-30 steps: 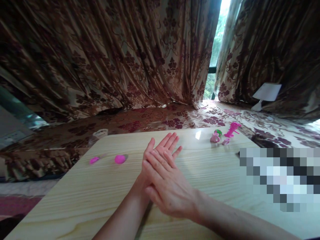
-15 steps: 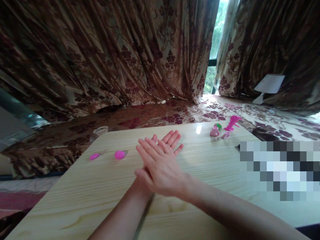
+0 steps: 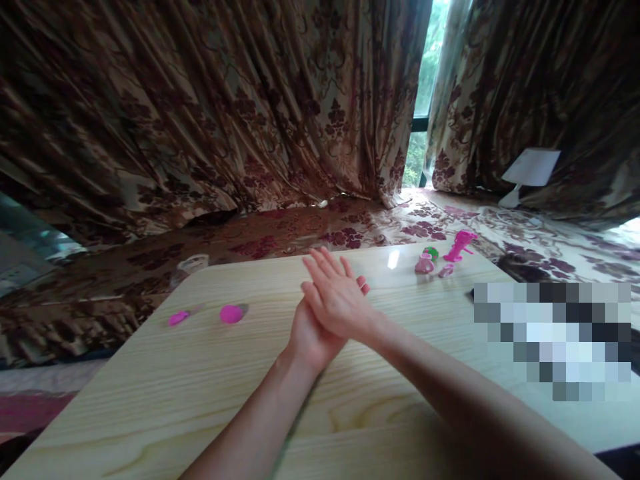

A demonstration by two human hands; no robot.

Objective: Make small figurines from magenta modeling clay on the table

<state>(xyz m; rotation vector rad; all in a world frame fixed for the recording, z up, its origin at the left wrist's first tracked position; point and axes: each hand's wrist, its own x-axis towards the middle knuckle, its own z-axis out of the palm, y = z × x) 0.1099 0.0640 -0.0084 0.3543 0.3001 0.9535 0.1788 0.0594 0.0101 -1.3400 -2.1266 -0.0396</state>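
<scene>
Above the middle of the pale wooden table, my right hand lies flat, palm down, across my left hand, which is turned palm up beneath it. Both hands have their fingers stretched out, and the right fingers point away to the upper left. Whether anything lies between the two palms is hidden. A round pink lump rests on the table to the left of my hands, and a smaller pink piece lies further left.
Near the far right edge of the table stand a pink toy tool, a small pink mould and a green piece. A clear cup sits past the far left corner. Patterned curtains hang behind, and a white lamp stands at the right.
My right hand has slid forward over my left palm, from the wrist out to the fingers. The view has shifted slightly.
</scene>
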